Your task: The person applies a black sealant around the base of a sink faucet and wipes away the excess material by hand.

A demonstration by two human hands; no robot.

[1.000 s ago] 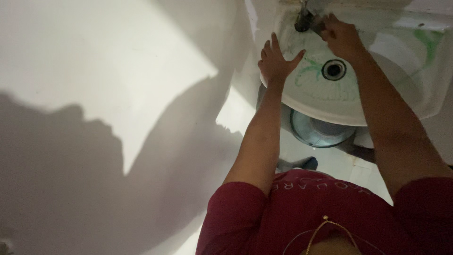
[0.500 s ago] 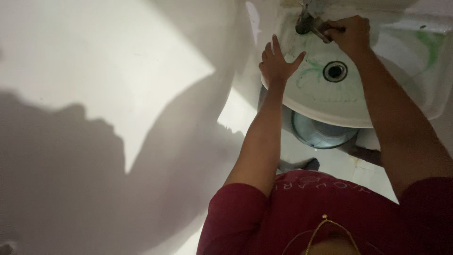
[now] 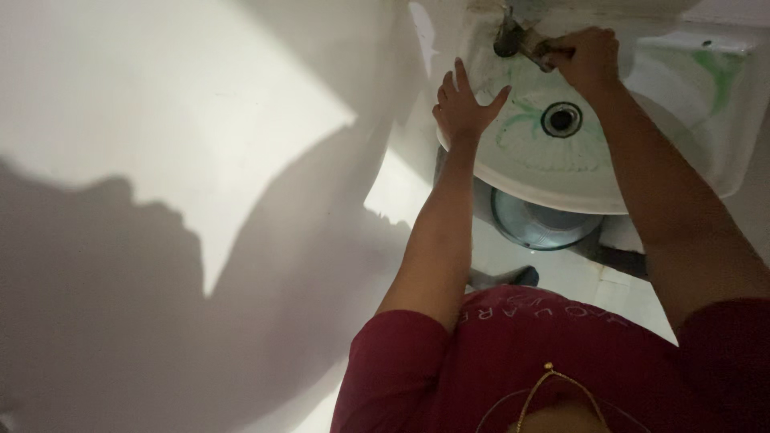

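A white wash basin (image 3: 529,172) with green stains and a round drain (image 3: 561,119) is at the upper right. My left hand (image 3: 464,104) rests flat on the basin's left rim, fingers spread. My right hand (image 3: 589,54) is closed around the handle of the metal tap (image 3: 513,38) at the back of the basin. No water stream shows.
A white wall (image 3: 160,160) fills the left, with my shadow across it. Under the basin stands a round metal bucket (image 3: 541,224) on a pale tiled floor (image 3: 561,273). My red shirt (image 3: 561,361) and a thin gold chain are at the bottom.
My right hand has shifted from over the bowl up to the tap and closed on its handle. My left hand has stayed on the rim.
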